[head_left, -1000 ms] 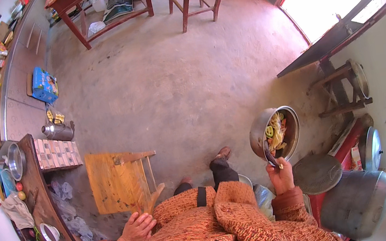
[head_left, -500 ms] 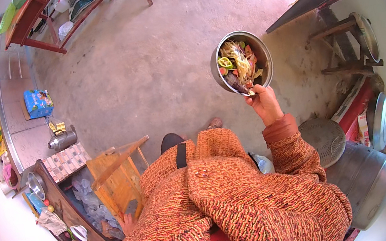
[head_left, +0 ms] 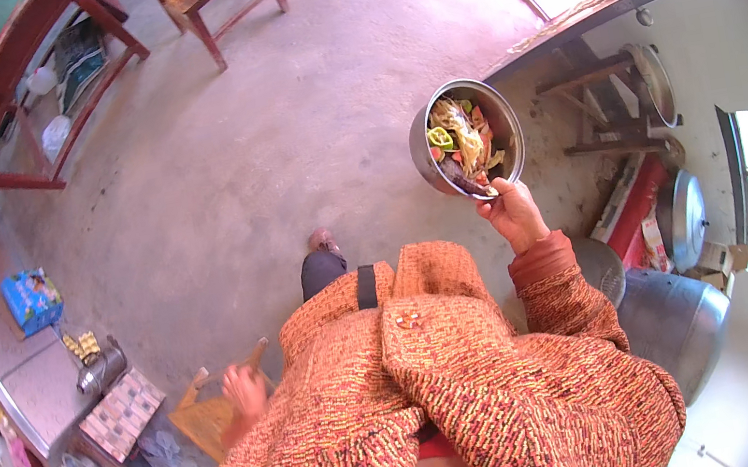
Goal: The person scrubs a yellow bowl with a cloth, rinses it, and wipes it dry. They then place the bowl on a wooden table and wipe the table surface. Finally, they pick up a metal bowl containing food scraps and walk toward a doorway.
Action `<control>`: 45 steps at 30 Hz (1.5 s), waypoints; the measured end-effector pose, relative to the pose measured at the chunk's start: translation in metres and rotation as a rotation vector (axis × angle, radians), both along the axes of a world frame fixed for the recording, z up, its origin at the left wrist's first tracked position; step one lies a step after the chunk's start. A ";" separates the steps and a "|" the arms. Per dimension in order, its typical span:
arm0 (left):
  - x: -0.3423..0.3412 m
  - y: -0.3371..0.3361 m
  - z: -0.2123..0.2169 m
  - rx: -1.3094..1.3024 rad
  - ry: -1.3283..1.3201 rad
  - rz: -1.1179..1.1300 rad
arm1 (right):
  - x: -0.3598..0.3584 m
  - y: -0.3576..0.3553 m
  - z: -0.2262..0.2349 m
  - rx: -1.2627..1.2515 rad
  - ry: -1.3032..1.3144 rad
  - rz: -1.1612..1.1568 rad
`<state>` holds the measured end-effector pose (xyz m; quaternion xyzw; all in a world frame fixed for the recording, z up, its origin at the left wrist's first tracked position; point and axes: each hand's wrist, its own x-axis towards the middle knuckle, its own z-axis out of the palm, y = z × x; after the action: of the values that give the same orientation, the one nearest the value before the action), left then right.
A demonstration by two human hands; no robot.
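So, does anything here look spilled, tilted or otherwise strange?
Nothing looks spilled. The right hand holds a steel pot of mixed food by its rim, out over the bare concrete floor, and the food stays inside. The left hand hangs empty beside a small wooden stool.

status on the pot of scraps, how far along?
Done: the metal pot is loaded with vegetable scraps and peels. In hand: the right hand holds it by the rim, out over the bare concrete floor, upright; the left hand hangs free by the small wooden stool. Left: nothing is tipped out; the pot is not yet set down.
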<state>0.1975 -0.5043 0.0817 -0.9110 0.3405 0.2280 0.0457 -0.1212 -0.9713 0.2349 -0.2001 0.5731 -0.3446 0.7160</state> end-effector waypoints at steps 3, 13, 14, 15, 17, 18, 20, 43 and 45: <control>0.090 -0.105 -0.041 -0.345 0.013 -0.091 | 0.014 -0.015 0.002 0.028 0.013 -0.050; 0.119 -0.486 0.016 -0.668 0.144 -0.278 | 0.023 -0.131 -0.045 0.076 -0.112 -0.089; 0.122 -0.495 0.018 -0.633 0.118 -0.294 | 0.025 -0.150 -0.049 0.086 -0.134 -0.081; 0.124 -0.495 0.013 -0.599 0.096 -0.303 | 0.020 -0.162 -0.066 0.033 -0.223 -0.092; 0.131 -0.485 0.016 -0.501 0.063 -0.232 | 0.034 -0.203 -0.065 0.006 -0.179 -0.070; 0.146 -0.463 -0.004 -0.506 0.091 -0.184 | 0.039 -0.225 -0.070 -0.033 -0.202 -0.036; 0.160 -0.416 -0.030 -0.305 0.088 0.006 | 0.045 -0.270 -0.071 -0.042 -0.175 -0.014; 0.186 -1.008 -0.100 -0.406 0.409 -0.361 | 0.025 -0.615 -0.048 0.016 -0.151 -0.490; 0.160 -1.123 -0.063 -0.607 0.466 -0.535 | 0.017 -0.632 -0.051 0.033 -0.175 -0.538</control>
<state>0.3574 -1.6274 0.0184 -0.6878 0.6162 0.2966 -0.2435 -0.1045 -1.6035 0.1841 0.0017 0.5471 -0.5290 0.6487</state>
